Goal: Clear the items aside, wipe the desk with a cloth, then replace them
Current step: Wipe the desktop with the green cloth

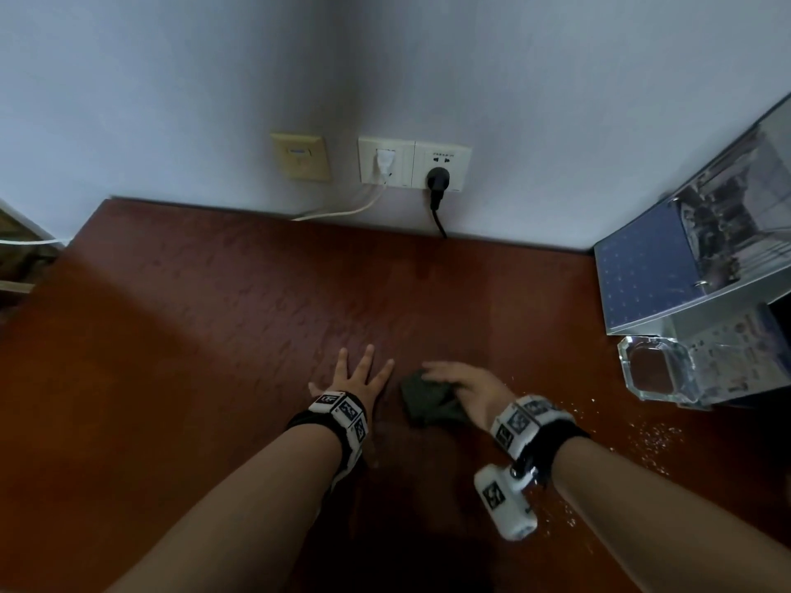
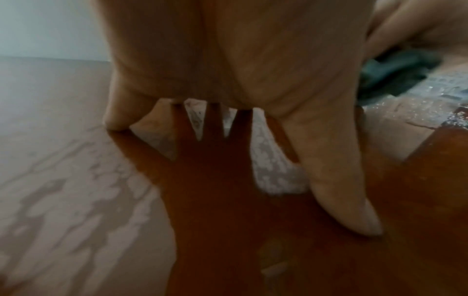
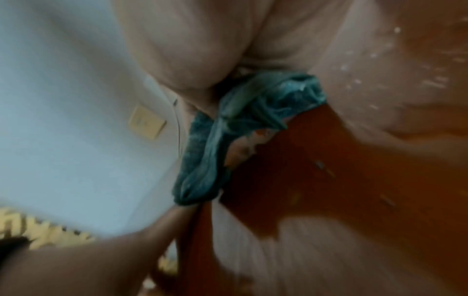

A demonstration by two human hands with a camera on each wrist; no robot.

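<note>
A crumpled dark green cloth [image 1: 428,406] [image 3: 240,120] [image 2: 397,74] lies on the reddish-brown desk [image 1: 214,336], near its front middle. My right hand [image 1: 462,387] lies over the cloth's right part and presses it down, fingers stretched out to the left. The right wrist view shows the cloth bunched under the palm [image 3: 202,50]. Just left of the cloth, my left hand [image 1: 355,374] [image 2: 228,60] rests flat on the desk with its fingers spread. It holds nothing. The desk surface shows wet streaks.
At the right edge lie a blue ring binder [image 1: 650,284], a clear glass ashtray [image 1: 655,370] and a printed sheet [image 1: 736,357]. Water drops [image 1: 650,438] dot the desk near my right forearm. Wall sockets [image 1: 411,164] with a black plug [image 1: 437,181] and white cable [image 1: 342,211] sit behind.
</note>
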